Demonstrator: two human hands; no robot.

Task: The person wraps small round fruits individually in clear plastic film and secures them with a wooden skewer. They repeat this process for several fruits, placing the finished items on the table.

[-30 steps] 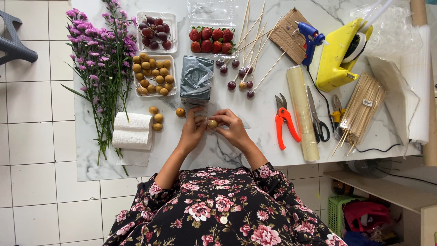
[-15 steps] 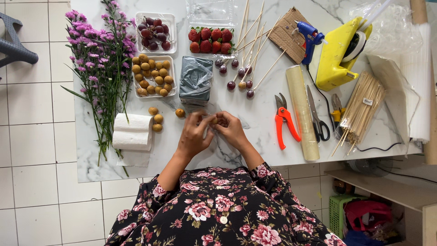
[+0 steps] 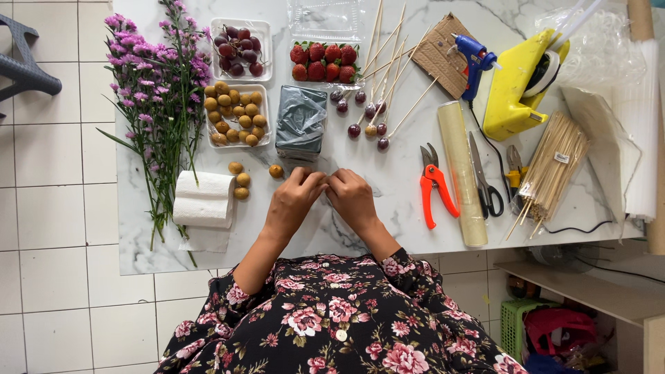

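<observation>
My left hand [image 3: 294, 201] and my right hand [image 3: 353, 197] meet fingertip to fingertip over the marble table [image 3: 409, 225], just in front of a grey plastic-wrapped block [image 3: 301, 121]. Both pinch a small brown round fruit that the fingers almost hide. A loose brown fruit [image 3: 276, 171] lies just left of my left hand, and three more [image 3: 240, 181] lie by a white paper roll [image 3: 204, 199]. A clear tray of the same brown fruits [image 3: 235, 114] stands behind them.
Purple flowers [image 3: 156, 83] lie along the left edge. At the back are trays of dark grapes [image 3: 240, 48] and strawberries [image 3: 322, 62], and skewered grapes [image 3: 377, 128]. To the right lie orange pruners [image 3: 436, 183], a film roll [image 3: 462, 173], scissors [image 3: 485, 180], a skewer bundle [image 3: 551, 166], a blue glue gun [image 3: 474, 59] and a yellow tape dispenser [image 3: 516, 83].
The brown fruit showed between my fingertips a second ago; my fingers have since closed over it. Both hands stay at the same spot on the table.
</observation>
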